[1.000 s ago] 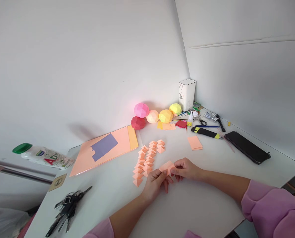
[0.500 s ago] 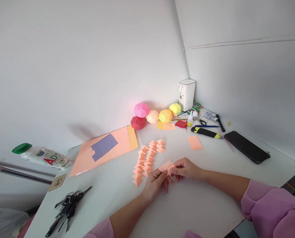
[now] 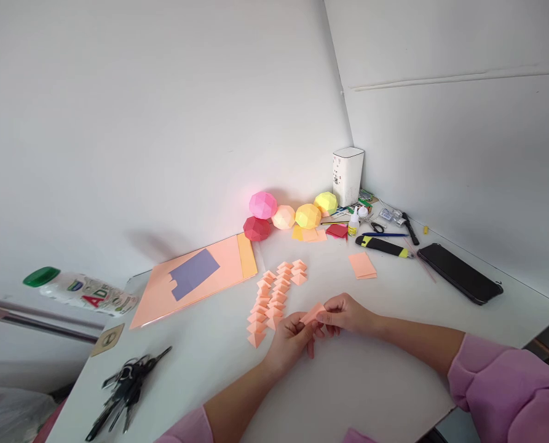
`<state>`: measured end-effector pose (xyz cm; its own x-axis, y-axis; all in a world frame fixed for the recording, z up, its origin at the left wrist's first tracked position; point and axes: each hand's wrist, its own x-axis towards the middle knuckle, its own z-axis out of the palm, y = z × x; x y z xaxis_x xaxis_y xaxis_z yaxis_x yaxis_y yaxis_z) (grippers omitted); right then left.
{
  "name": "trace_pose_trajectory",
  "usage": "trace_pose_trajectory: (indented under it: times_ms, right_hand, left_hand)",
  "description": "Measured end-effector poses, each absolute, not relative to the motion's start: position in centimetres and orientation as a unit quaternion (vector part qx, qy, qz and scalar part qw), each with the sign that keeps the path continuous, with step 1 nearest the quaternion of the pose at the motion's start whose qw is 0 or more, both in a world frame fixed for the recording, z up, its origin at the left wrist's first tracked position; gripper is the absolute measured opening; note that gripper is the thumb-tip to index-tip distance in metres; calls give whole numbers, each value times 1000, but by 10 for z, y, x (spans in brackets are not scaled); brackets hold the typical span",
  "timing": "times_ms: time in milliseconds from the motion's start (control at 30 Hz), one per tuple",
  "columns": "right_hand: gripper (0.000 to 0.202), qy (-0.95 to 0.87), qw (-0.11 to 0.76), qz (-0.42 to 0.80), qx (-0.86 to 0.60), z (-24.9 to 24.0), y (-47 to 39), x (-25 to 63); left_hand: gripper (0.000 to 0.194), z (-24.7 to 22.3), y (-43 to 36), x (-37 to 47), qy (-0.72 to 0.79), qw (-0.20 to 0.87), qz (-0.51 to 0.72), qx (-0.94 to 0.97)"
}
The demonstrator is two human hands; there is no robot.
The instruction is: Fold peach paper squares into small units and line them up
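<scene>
Between my two hands is a small peach paper piece, folded into a narrow strip. My left hand pinches its near left side with thumb and fingers. At the right end, my right hand grips it with thumb and index finger. Just left of my hands, several folded peach paper triangles stand in overlapping rows on the white table. Beyond my right hand lie a few flat peach paper rectangles.
Faceted paper balls line the back wall beside a white box-shaped device. A glue bottle, a box cutter and a black phone lie right. Left are paper sheets, keys and a white bottle.
The peach paper in my hands has been folded over, from a wider flat piece to a narrower strip. My fingers have shifted slightly; the other things have stayed put.
</scene>
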<state>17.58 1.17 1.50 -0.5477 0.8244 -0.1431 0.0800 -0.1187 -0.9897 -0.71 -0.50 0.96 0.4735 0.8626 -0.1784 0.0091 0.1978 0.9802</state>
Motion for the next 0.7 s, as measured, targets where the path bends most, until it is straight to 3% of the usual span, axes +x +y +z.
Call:
trace_pose_trajectory:
  times_ms: [700]
  right_hand:
    - [35,-607,299,638,-368,8,11,176]
  left_hand:
    - [40,12,-6,-5,428,642,309,556]
